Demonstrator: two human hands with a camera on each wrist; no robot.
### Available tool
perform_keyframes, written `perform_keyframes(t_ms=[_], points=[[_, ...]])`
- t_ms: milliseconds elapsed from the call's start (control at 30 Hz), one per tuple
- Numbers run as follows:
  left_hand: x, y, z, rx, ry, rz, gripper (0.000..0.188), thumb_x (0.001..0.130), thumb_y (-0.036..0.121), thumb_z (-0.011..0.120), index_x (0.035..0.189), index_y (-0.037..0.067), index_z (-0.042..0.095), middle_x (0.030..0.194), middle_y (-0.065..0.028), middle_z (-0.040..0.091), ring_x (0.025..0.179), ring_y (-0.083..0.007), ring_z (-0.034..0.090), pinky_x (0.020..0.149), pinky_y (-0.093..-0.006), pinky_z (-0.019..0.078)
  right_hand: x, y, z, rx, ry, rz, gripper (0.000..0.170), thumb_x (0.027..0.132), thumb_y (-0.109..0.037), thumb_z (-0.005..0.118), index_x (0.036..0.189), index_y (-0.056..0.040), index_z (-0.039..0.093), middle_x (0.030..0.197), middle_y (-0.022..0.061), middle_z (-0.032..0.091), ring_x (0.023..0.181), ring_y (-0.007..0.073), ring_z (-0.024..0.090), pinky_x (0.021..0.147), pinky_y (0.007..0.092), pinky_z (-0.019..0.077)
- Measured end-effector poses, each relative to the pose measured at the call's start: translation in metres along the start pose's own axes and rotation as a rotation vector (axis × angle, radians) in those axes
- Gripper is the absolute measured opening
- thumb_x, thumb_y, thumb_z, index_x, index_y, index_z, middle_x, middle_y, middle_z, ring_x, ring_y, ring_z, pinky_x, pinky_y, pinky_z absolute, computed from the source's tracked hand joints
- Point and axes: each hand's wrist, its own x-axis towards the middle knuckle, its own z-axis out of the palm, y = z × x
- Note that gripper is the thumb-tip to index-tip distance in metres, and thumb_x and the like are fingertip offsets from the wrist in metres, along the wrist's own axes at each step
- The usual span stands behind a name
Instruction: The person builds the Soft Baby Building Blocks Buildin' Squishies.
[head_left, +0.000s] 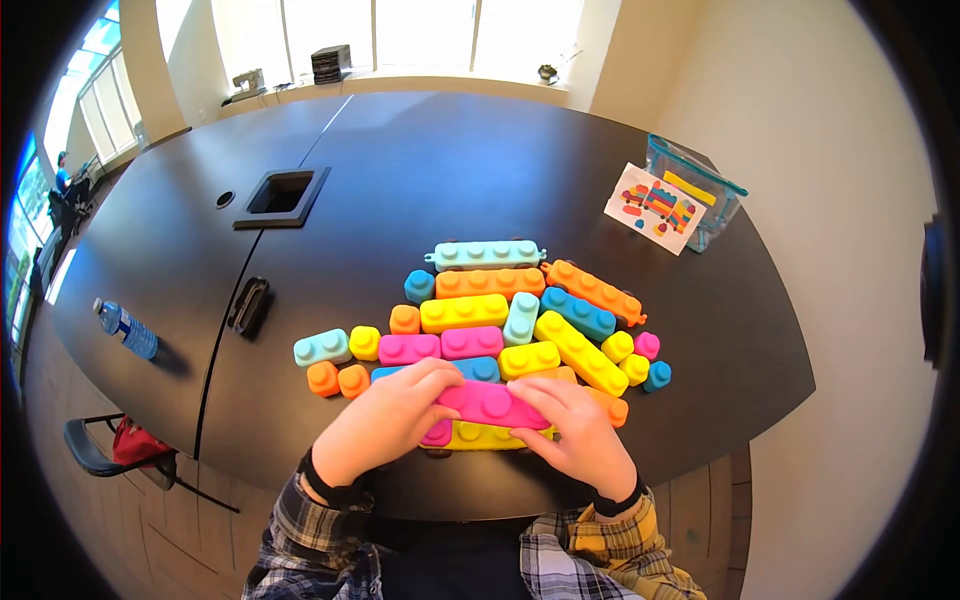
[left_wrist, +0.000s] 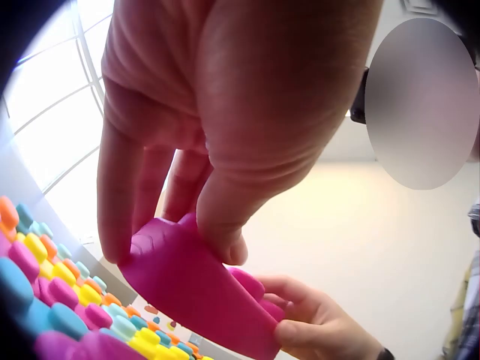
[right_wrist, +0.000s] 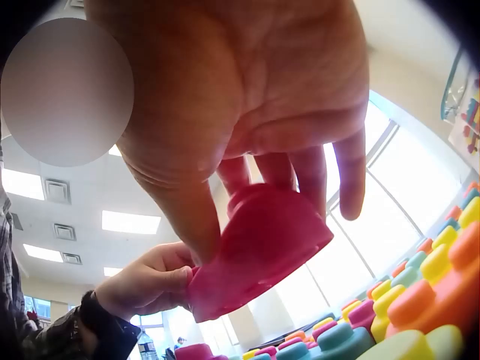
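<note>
Between both hands, in the head view, is a long pink toy building block [head_left: 495,402] with an arched shape and a round stud. My left hand [head_left: 385,415] pinches its left end between thumb and fingers. At the other end, my right hand [head_left: 580,425] grips it likewise. The block [left_wrist: 195,292] also shows in the left wrist view, its studs facing the right hand's side. Under it lies a yellow wheeled base [head_left: 485,437], partly hidden, with a small pink block [head_left: 437,433] at its left. A blue block [head_left: 480,369] lies just behind.
Several coloured blocks lie in rows beyond the hands, among them a long yellow block [head_left: 582,352] and an orange wheeled base [head_left: 595,292]. A picture card [head_left: 655,208] leans on a clear plastic bag [head_left: 715,205]. At left are a water bottle [head_left: 126,328] and a black object [head_left: 249,306].
</note>
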Motion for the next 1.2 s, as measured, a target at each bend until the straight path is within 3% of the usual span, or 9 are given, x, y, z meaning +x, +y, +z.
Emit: perform_keyframes(t_ms=[133,233,300,400,833,967,1033,1200], points=[[-0.010,-0.006,0.009,-0.089,-0.002,-0.008,0.044,0.089,0.014,0.081,0.128,0.005,0.063,0.123,-0.0145,0.068,0.111,-0.0360,0.068,0.093,-0.0411,0.0568,-0.007,0.004,0.003,0.040,-0.055,0.051,0.060,0.088,-0.017,0.083,0.143,-0.0059,0.062,0.130,0.0155,0.068,0.118,0.0370,0.066,0.102,0.0431,0.0530],[-0.027,-0.013,0.012,-0.064,0.099,-0.013,0.051,0.088,0.018,0.084,0.133,0.006,0.063,0.124,-0.0145,0.068,0.112,-0.0352,0.068,0.095,-0.0410,0.0568,-0.017,0.008,-0.004,0.079,-0.049,0.103,0.058,0.088,-0.015,0.083,0.141,-0.0045,0.063,0.128,0.0160,0.069,0.118,0.0370,0.066,0.102,0.0422,0.0531],[-0.037,-0.022,0.015,-0.040,-0.018,-0.075,0.055,0.088,0.020,0.084,0.136,0.005,0.061,0.127,-0.0150,0.068,0.113,-0.0368,0.067,0.097,-0.0428,0.0558,-0.025,0.014,-0.004,0.079,-0.052,0.115,0.057,0.087,-0.014,0.083,0.140,-0.0037,0.064,0.128,0.0161,0.069,0.118,0.0367,0.066,0.101,0.0418,0.0532],[-0.042,-0.023,0.020,-0.130,-0.095,-0.151,0.050,0.088,0.020,0.084,0.132,0.005,0.064,0.125,-0.0147,0.069,0.112,-0.0366,0.068,0.096,-0.0425,0.0562,-0.032,0.021,0.001,0.150,-0.109,0.170,0.056,0.087,-0.015,0.084,0.139,-0.0033,0.065,0.129,0.0158,0.068,0.119,0.0362,0.065,0.102,0.0416,0.0530],[-0.043,-0.025,0.030,-0.244,-0.024,-0.237,0.039,0.088,0.016,0.085,0.122,0.006,0.069,0.110,-0.0115,0.070,0.093,-0.0316,0.072,0.083,-0.0382,0.0596,-0.029,0.023,0.010,0.136,-0.193,0.181,0.049,0.087,-0.015,0.083,0.134,-0.0072,0.069,0.128,0.0139,0.068,0.117,0.0351,0.066,0.099,0.0416,0.0550],[-0.042,-0.027,0.031,-0.287,-0.011,-0.237,0.039,0.087,0.015,0.086,0.121,0.006,0.069,0.108,-0.0109,0.069,0.094,-0.0317,0.071,0.083,-0.0385,0.0591,-0.026,0.017,0.009,0.083,-0.201,0.181,0.048,0.086,-0.014,0.083,0.132,-0.0075,0.069,0.126,0.0134,0.068,0.115,0.0351,0.067,0.097,0.0419,0.0561],[-0.043,-0.028,0.031,-0.206,-0.037,-0.217,0.040,0.086,0.014,0.087,0.121,0.006,0.069,0.108,-0.0098,0.069,0.095,-0.0274,0.073,0.084,-0.0350,0.0629,-0.026,0.016,0.009,0.080,-0.202,0.185,0.048,0.086,-0.013,0.084,0.132,-0.0069,0.069,0.126,0.0137,0.068,0.115,0.0350,0.067,0.098,0.0416,0.0557],[-0.042,-0.025,0.031,-0.204,-0.032,-0.220,0.039,0.087,0.015,0.086,0.121,0.006,0.068,0.108,-0.0103,0.068,0.095,-0.0296,0.071,0.084,-0.0374,0.0601,-0.029,0.017,0.010,0.075,-0.180,0.180,0.050,0.087,-0.014,0.084,0.133,-0.0068,0.069,0.126,0.0141,0.068,0.115,0.0354,0.066,0.099,0.0418,0.0552]])
